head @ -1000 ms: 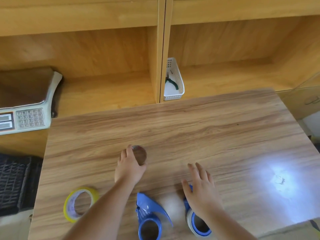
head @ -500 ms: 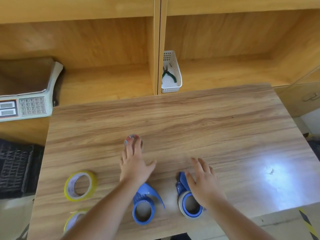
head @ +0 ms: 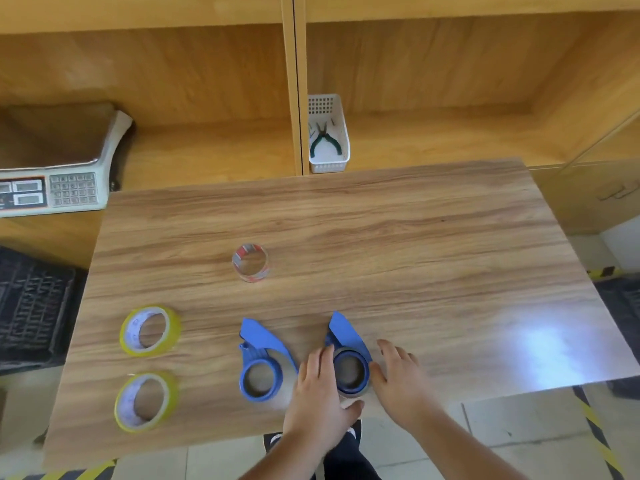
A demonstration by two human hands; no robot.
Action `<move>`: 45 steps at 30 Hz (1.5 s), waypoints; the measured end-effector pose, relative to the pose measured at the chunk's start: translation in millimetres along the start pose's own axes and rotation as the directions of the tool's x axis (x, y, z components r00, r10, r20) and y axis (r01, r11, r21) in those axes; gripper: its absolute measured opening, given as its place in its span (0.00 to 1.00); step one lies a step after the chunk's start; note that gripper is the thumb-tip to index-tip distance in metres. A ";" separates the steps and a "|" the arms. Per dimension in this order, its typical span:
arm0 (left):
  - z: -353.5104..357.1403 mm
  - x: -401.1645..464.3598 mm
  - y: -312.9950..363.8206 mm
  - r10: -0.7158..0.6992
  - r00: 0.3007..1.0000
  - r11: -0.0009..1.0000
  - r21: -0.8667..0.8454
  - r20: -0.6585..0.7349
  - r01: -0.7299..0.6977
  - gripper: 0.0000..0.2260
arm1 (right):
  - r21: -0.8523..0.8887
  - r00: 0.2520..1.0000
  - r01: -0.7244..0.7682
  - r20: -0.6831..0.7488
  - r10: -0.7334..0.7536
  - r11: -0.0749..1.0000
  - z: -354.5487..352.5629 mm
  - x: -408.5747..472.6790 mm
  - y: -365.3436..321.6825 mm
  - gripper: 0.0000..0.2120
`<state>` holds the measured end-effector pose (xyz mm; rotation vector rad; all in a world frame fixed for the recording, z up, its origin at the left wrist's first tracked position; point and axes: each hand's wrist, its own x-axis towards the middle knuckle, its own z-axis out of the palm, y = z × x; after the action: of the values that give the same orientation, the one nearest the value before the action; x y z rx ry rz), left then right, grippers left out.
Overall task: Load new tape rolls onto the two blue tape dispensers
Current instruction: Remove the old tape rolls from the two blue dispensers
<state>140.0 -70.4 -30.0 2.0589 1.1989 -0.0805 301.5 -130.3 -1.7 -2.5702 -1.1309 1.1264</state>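
Since a moment ago, the left hand point(head: 320, 396) is leaving the spent tape core point(head: 250, 262) standing alone mid-table and joining the right hand point(head: 401, 382) around the right blue dispenser point(head: 348, 358) near the table point(head: 415, 244) front edge; both are lying loosely open against its sides, gripping nothing firmly. Just left is sitting the second blue dispenser point(head: 260, 363), and farther left two yellow tape rolls point(head: 149, 331) are lying flat

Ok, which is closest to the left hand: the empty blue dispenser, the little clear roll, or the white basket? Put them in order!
Counting from the left hand:
1. Empty blue dispenser, right beside it on its left.
2. Little clear roll, farther up the table's middle.
3. White basket, back on the shelf, holding pliers.
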 end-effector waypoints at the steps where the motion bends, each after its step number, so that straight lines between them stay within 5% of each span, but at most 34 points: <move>1: 4.0 -0.4 3.1 -0.022 1.000 1.000 0.015 0.007 0.022 0.47 | -0.001 1.000 -0.003 0.008 0.003 1.000 1.8 -1.5 3.7 0.24; 15: 38.4 11.4 24.3 -0.165 0.986 0.981 0.100 -0.032 0.167 0.43 | 0.027 0.999 0.036 0.002 -0.036 0.999 20.1 -7.2 22.3 0.14; 29: 25.8 5.9 13.8 -0.062 0.997 0.996 0.073 0.048 0.058 0.43 | -0.028 1.000 -0.022 -0.004 0.022 0.999 4.8 -3.9 29.9 0.15; 45: -24.0 8.8 39.7 0.078 0.987 0.992 0.107 -0.139 -0.063 0.41 | 0.027 0.983 0.014 -0.183 -0.009 1.000 -44.6 19.4 -10.3 0.28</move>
<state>168.5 -60.5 6.4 2.2263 1.2290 0.0415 334.2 -101.9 22.8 -2.5788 -1.0777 0.8755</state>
